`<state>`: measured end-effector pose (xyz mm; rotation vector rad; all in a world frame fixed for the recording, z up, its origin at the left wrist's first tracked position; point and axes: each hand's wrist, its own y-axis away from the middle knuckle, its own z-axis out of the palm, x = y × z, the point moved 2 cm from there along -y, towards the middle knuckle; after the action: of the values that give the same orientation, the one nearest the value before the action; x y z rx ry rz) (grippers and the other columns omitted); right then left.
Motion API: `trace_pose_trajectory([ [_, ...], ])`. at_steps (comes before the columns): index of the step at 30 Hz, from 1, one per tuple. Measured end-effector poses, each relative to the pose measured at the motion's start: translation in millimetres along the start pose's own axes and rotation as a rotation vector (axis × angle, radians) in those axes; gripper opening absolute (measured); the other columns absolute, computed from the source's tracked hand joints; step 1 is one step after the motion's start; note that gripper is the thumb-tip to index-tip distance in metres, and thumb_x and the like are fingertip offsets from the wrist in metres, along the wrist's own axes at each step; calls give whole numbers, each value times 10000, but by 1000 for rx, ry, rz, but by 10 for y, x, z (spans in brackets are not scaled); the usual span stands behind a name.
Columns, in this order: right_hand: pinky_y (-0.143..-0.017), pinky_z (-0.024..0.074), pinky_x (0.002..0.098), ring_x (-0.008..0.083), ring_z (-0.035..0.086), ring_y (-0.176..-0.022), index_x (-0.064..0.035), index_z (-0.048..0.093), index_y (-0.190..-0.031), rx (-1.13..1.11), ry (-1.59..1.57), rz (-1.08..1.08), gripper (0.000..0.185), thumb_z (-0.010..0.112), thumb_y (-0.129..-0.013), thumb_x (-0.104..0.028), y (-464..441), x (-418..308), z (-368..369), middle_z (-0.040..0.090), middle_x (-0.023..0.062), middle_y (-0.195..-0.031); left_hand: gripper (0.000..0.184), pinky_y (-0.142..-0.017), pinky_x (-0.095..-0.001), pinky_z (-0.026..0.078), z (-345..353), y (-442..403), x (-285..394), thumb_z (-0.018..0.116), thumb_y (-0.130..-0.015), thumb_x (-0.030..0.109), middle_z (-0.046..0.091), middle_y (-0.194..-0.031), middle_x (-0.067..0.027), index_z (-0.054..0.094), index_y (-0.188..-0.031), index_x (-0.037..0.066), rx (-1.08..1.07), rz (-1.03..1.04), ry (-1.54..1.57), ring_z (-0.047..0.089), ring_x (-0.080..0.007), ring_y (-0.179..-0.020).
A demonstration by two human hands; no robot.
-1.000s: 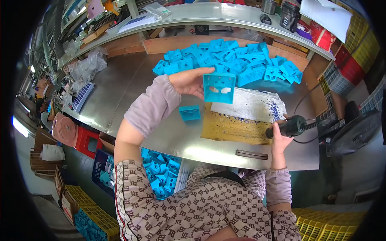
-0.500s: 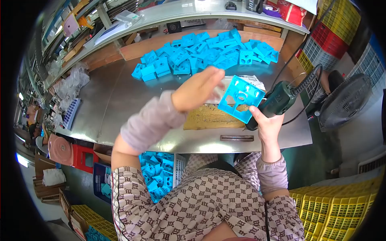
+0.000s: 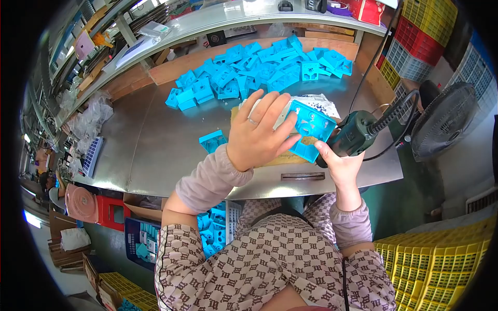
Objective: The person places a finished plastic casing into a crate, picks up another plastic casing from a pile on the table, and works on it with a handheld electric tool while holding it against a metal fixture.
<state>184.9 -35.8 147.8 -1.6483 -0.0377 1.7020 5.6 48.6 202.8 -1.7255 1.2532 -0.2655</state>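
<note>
Over the front of the metal table, an open-backed square blue plastic part (image 3: 322, 123) with round holes is tilted between my hands. My left hand (image 3: 259, 132) has its index finger and thumb at the part's left wall, its other fingers extended. My right hand (image 3: 343, 165) is closed, thumb on the part's lower right corner. Against that palm lies a dark green corded power tool (image 3: 355, 133), its working end hidden by the part. Another blue part (image 3: 211, 140) lies on the table left of my left wrist.
A heap of similar blue parts (image 3: 228, 72) covers the table's back. A tan pad and a white sheet (image 3: 319, 103) with dark specks lie under my hands. More parts fill a crate (image 3: 232, 223) below. A fan (image 3: 447, 119) and yellow crates (image 3: 436, 264) stand right; plastic bags (image 3: 96, 111) lie left.
My left hand has come down and closed on the left wall of the blue part. The blue part at the left shows now. My right hand keeps the part and tool in nearly the same place.
</note>
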Motion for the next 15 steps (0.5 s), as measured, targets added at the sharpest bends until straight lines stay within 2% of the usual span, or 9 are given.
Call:
trace_pose_trajectory([
  [2,-711,519,263,106,596,-810,6,545,-1174,-5,-12,2,553,838,-709,-50,6,30,-19,624,34,-936,406,-969,-477,443,-7,11,5,748,-709,362,530,-1230,-128,673,-1022,115,-13,-7,32,519,-316,-1121],
  [5,-717,528,267,118,608,-824,13,537,-1180,-11,-20,3,562,838,-709,-49,14,55,-41,626,47,-951,407,-935,-474,450,-62,28,27,773,-688,322,539,-1209,-123,673,-1020,108,-25,-30,117,534,-326,-1084],
  [8,-716,539,276,132,618,-836,24,528,-1180,-29,-23,-4,578,844,-702,-53,46,79,-66,629,65,-965,396,-845,-415,481,-113,112,28,800,-679,198,568,-1139,-121,668,-1032,78,46,-189,309,572,-300,-999],
  [10,-712,547,285,140,624,-843,29,522,-1185,-49,6,-61,595,850,-697,-60,96,165,-90,630,78,-974,385,-763,-359,490,-102,94,48,780,-687,86,589,-1068,-119,659,-1049,43,14,-384,499,596,-266,-914],
  [11,-699,551,292,156,631,-848,25,519,-1183,-97,34,26,597,854,-697,-66,145,128,-71,640,108,-1035,385,-723,-331,494,-95,100,57,771,-690,30,600,-1033,-118,654,-1057,26,-4,-483,593,609,-249,-871],
  [13,-671,546,316,213,669,-788,24,559,-1125,-66,254,-356,545,849,-675,-79,193,283,-107,689,132,-995,361,-679,-289,493,-87,133,69,732,-711,-32,615,-982,-117,650,-1061,-2,-19,-518,693,617,-219,-813],
  [14,-659,541,323,236,680,-759,24,575,-1096,-80,435,-461,521,846,-665,-85,205,139,-82,703,138,-967,352,-657,-268,492,-82,145,74,713,-721,-63,622,-957,-116,647,-1063,-15,-27,-532,743,622,-205,-784],
  [15,-630,530,330,256,687,-718,27,593,-1069,-80,453,-646,511,840,-641,-100,167,45,-19,713,136,-900,343,-654,-269,494,-84,155,82,706,-721,-75,627,-945,-117,650,-1056,-21,-8,-522,744,624,-205,-775],
])
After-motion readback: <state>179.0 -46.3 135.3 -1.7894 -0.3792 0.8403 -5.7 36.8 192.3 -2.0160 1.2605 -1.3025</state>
